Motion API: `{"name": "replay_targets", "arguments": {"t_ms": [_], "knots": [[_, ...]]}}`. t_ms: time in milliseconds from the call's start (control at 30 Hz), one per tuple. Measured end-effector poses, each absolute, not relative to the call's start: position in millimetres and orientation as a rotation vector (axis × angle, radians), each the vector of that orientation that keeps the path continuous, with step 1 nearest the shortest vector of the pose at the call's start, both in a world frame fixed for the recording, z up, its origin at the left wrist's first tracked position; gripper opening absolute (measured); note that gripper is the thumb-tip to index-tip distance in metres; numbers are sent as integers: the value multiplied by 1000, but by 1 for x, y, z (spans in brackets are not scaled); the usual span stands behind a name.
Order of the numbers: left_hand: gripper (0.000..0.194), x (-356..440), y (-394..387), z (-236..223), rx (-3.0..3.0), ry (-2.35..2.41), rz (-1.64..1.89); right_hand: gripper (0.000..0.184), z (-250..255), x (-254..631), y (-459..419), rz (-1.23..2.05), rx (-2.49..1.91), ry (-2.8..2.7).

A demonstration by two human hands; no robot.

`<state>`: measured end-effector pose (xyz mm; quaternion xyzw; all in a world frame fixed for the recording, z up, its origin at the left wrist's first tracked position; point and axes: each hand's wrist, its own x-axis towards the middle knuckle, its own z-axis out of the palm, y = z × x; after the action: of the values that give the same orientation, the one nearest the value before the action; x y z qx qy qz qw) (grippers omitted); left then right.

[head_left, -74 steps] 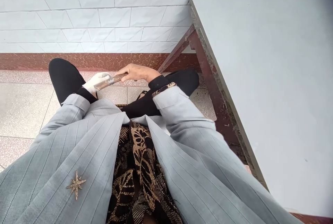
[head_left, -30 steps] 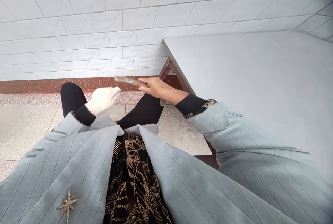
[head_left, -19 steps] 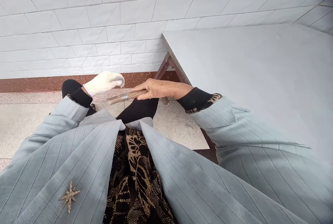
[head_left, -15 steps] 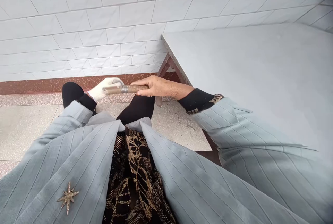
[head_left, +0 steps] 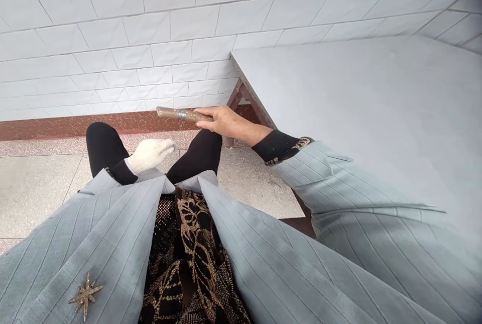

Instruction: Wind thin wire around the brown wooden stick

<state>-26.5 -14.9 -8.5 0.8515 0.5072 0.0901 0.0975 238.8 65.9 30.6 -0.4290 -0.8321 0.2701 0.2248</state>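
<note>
My bare right hand (head_left: 222, 120) grips one end of a brown stick (head_left: 178, 113) with a band of wire wound round its middle; the stick points left, held level in the air in front of my knees. My left hand (head_left: 150, 153), in a white glove, sits lower, between my black-clad knees, with its fingertips pinched together. Whether a thin wire is in that pinch is too fine to make out. The gloved hand is apart from the stick, a short way below it.
A grey-topped table (head_left: 357, 113) with a dark red frame stands at my right, against a white tiled wall (head_left: 150, 27). A speckled floor (head_left: 33, 188) lies to the left. My grey striped jacket fills the bottom of the view.
The gloved left hand has come off the stick and dropped down between my knees. The right hand has lifted the stick slightly and keeps it pointing left.
</note>
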Motion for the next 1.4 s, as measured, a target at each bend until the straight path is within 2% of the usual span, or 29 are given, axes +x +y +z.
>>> {"name": "replay_targets", "arguments": {"t_ms": [233,367,500,633,800,867,967,1167,1267,1400], "knots": [[35,-35,-19,28,2766,1747,359,48,24,244,73,709,-1091,-2529],[34,-39,-9,45,2771,1701,417,52,26,245,69,805,-969,-2638],[29,-42,15,51,2524,1509,529,55,35,245,63,927,-845,-2720],[26,-38,35,26,2120,1186,688,54,43,243,56,1022,-762,-2731],[30,-14,17,-41,1705,1123,747,52,38,241,58,956,-871,-2584],[28,-5,4,-57,1663,1106,590,51,34,242,62,898,-930,-2515],[28,2,-6,-57,1902,1081,342,49,31,243,68,821,-1003,-2471],[30,-7,-8,-26,2586,1264,83,47,28,245,73,769,-1081,-2472],[34,-13,-10,-15,2760,1319,93,46,25,247,76,764,-1120,-2459],[32,-20,-9,7,2893,1357,287,46,23,248,79,804,-1133,-2451]]}}
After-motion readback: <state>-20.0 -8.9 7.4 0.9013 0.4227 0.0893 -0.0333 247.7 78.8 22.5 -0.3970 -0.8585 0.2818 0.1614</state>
